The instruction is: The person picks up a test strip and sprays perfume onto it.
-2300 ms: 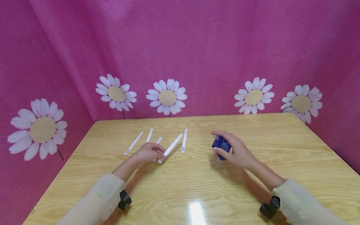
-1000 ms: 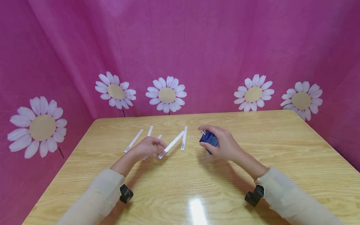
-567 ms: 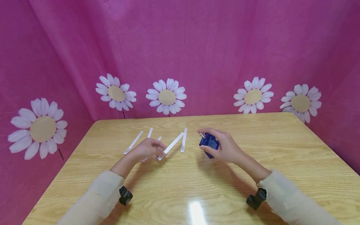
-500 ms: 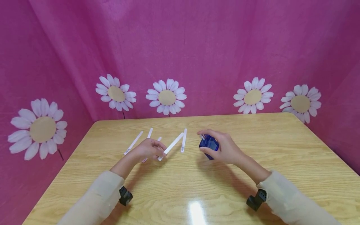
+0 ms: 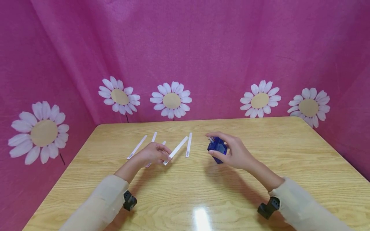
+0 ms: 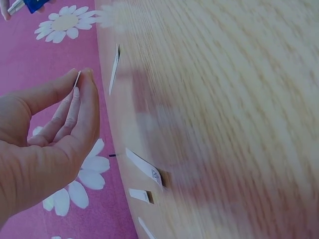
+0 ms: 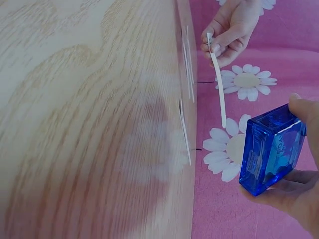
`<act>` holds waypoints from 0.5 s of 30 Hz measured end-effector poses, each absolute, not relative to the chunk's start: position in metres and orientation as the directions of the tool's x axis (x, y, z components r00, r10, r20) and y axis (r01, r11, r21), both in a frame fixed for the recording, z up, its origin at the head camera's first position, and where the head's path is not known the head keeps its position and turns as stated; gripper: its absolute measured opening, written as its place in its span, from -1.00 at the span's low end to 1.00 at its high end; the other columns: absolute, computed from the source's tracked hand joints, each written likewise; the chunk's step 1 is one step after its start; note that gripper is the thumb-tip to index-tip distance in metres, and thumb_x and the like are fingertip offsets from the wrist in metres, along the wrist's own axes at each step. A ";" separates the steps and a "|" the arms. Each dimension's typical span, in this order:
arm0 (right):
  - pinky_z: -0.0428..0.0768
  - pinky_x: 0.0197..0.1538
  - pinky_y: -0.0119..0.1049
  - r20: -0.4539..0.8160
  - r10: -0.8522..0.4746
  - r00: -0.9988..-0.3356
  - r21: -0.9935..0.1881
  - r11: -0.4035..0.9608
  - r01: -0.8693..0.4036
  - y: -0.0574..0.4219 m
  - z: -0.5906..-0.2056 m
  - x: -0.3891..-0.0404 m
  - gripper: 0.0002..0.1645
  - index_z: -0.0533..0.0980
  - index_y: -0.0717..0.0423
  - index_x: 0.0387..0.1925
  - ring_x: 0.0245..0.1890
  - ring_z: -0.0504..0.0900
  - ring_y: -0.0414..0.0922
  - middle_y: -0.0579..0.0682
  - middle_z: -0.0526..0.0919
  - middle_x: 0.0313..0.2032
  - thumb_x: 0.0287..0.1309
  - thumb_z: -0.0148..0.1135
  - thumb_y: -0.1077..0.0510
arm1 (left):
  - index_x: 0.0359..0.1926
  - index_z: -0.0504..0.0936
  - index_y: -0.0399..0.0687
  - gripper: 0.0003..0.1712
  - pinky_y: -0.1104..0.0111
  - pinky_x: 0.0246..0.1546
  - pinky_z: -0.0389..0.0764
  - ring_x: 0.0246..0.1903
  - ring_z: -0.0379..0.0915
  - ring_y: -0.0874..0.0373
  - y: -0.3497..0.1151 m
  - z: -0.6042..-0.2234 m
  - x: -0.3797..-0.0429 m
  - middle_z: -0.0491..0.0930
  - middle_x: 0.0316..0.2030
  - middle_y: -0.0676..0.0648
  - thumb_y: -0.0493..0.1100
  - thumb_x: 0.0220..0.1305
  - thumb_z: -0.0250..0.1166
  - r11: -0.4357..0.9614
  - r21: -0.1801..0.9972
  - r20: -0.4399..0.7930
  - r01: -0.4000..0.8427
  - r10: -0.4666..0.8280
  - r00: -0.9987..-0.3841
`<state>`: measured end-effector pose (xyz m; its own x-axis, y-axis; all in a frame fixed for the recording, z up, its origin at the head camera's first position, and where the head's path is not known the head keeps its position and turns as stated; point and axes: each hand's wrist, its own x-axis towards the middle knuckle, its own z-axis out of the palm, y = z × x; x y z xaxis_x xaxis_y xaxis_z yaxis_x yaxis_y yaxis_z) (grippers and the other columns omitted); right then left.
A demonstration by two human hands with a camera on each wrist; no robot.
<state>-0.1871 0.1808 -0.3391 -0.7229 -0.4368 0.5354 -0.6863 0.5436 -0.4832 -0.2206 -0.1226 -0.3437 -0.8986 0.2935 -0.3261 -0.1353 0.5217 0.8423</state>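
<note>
My left hand (image 5: 154, 153) pinches a white paper test strip (image 5: 178, 148) near its printed end, between thumb and fingers. The strip points away to the right, raised above the table, and shows edge-on in the left wrist view. My right hand (image 5: 238, 153) grips a blue glass perfume bottle (image 5: 218, 148), tilted and clear of the table. Its silver spray nozzle (image 6: 16, 6) appears at the top corner of the left wrist view, facing the strip's side. An index fingertip is close to the nozzle; whether it presses cannot be told. A gap separates bottle and strip.
Several more strips lie on the wooden table (image 5: 185, 192), including one strip (image 5: 189, 145) just right of the held one and another strip (image 5: 137, 147) at the far left. A pink curtain (image 5: 214, 57) with daisies hangs behind the table's far edge.
My right hand has carried the bottle left toward the strip, then slightly back right in the last half second. The left hand keeps pinching the strip, nearly still.
</note>
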 end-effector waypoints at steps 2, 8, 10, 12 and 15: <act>0.69 -0.25 -0.29 0.532 -0.440 -0.723 -0.484 0.542 -0.687 0.183 -0.339 -0.186 -0.41 0.47 -0.08 0.16 -0.11 0.66 -0.10 0.01 0.64 0.09 0.06 0.41 0.10 | -0.02 0.56 -0.38 -0.67 0.44 -0.23 0.63 -0.41 0.52 0.28 -0.124 -0.345 -0.221 0.66 -0.36 -0.04 -0.36 0.17 0.29 0.513 0.848 -0.328 -0.138 0.303 -0.895; 0.69 -0.24 -0.29 0.532 -0.440 -0.724 -0.468 0.560 -0.684 0.191 -0.342 -0.185 -0.40 0.46 -0.06 0.17 -0.10 0.66 -0.10 0.00 0.63 0.10 0.06 0.41 0.11 | 0.02 0.54 -0.42 -0.64 0.34 -0.11 0.67 -0.31 0.60 0.19 -0.127 -0.350 -0.223 0.65 -0.29 -0.11 -0.35 0.19 0.26 0.509 0.849 -0.330 -0.139 0.307 -0.893; 0.70 -0.24 -0.27 0.536 -0.437 -0.722 -0.462 0.564 -0.684 0.193 -0.342 -0.185 -0.40 0.47 -0.03 0.17 -0.10 0.67 -0.10 0.01 0.63 0.10 0.05 0.41 0.12 | 0.03 0.53 -0.42 -0.63 0.31 -0.08 0.67 -0.24 0.64 0.09 -0.128 -0.352 -0.224 0.66 -0.23 -0.17 -0.34 0.20 0.26 0.507 0.850 -0.332 -0.146 0.300 -0.894; 0.71 -0.23 -0.23 0.540 -0.436 -0.720 -0.455 0.568 -0.686 0.195 -0.343 -0.185 -0.39 0.47 0.00 0.17 -0.09 0.67 -0.09 0.01 0.63 0.10 0.05 0.41 0.13 | 0.05 0.53 -0.42 -0.62 0.29 -0.03 0.66 -0.13 0.66 -0.03 -0.129 -0.354 -0.225 0.66 -0.15 -0.25 -0.33 0.21 0.25 0.507 0.849 -0.332 -0.149 0.293 -0.896; 0.72 -0.22 -0.20 0.535 -0.437 -0.723 -0.461 0.566 -0.683 0.197 -0.344 -0.185 -0.39 0.46 0.00 0.18 -0.08 0.68 -0.07 0.03 0.63 0.10 0.05 0.41 0.14 | 0.06 0.53 -0.38 -0.61 0.30 -0.04 0.66 0.03 0.60 -0.14 -0.129 -0.357 -0.228 0.63 -0.04 -0.30 -0.30 0.23 0.25 0.509 0.844 -0.340 -0.168 0.266 -0.902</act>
<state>-0.1848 0.1972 -0.3436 -0.7229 -0.4369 0.5353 -0.6834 0.5663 -0.4608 -0.2284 -0.1294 -0.3570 -0.9018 0.2662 -0.3403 -0.1680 0.5094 0.8440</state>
